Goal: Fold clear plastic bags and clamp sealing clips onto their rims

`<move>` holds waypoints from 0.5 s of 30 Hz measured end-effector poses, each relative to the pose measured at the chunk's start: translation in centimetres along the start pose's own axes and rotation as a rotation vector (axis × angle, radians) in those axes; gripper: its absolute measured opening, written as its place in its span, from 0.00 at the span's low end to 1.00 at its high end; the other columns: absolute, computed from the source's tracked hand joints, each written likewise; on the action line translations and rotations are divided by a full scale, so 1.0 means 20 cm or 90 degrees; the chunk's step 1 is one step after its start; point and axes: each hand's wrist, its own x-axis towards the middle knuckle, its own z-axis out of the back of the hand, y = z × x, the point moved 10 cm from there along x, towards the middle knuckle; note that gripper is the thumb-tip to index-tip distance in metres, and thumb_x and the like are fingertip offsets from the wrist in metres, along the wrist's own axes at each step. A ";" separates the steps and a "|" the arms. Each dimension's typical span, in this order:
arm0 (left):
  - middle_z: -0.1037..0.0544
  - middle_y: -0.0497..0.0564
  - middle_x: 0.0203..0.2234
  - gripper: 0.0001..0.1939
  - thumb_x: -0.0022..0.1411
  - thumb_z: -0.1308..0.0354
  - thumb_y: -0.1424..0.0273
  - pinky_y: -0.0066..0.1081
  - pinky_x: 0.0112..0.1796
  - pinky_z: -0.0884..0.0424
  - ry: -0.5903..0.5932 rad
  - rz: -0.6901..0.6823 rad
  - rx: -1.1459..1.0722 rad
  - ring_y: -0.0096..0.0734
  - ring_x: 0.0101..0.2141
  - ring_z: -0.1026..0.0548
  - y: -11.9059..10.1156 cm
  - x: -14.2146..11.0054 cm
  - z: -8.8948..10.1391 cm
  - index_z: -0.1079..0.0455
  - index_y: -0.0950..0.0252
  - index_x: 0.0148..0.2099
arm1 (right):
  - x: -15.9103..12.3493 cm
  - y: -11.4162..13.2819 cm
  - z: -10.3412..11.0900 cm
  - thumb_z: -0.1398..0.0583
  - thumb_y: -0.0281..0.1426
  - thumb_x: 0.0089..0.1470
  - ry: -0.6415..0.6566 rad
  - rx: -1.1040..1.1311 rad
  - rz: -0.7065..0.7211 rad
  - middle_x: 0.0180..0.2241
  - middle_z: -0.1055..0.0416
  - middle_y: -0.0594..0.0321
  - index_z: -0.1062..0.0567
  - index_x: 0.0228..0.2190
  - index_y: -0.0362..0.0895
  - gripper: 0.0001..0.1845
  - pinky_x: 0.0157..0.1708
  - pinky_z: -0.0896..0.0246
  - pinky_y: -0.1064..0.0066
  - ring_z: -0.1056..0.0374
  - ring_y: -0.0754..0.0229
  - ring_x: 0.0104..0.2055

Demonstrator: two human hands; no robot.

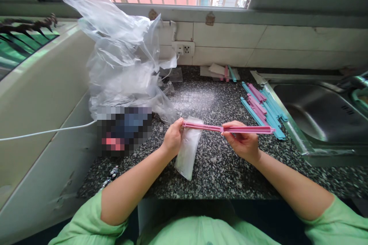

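A pink bag sealing clip (207,126) is unfolded into one long straight line above the countertop. Its left end is pinched by my left hand (173,138), and my right hand (241,142) grips it near the middle joint. The wider pink half extends out past my right fingers. Behind and below the clip hangs or lies a clear plastic bag (188,153), close against my left fingers; whether they also hold it I cannot tell. Several blue clips (274,111) and pink clips (257,103) lie in a loose pile to the right of my hands.
A large crumpled plastic bag (120,53) stands at the left by the wall. A blurred dark device (126,126) lies before it, with a white cable (57,130). A steel sink (316,111) is at the right. Small packets and clips (220,71) lie by the back wall.
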 end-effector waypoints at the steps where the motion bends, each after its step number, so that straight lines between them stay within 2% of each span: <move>1: 0.35 0.41 0.13 0.13 0.46 0.40 0.65 0.24 0.24 0.40 -0.008 -0.002 0.000 0.21 0.18 0.38 0.00 0.00 0.01 0.37 0.66 0.18 | 0.00 -0.01 0.00 0.42 0.25 0.50 0.001 0.007 -0.007 0.31 0.26 0.59 0.27 0.34 0.44 0.07 0.31 0.31 0.66 0.30 0.60 0.31; 15: 0.35 0.41 0.13 0.14 0.43 0.37 0.63 0.24 0.23 0.39 -0.030 0.010 -0.010 0.21 0.19 0.37 0.00 0.00 0.02 0.38 0.65 0.19 | -0.02 -0.09 -0.03 0.41 0.25 0.50 0.014 0.149 -0.127 0.30 0.28 0.62 0.27 0.35 0.44 0.08 0.30 0.29 0.70 0.28 0.63 0.29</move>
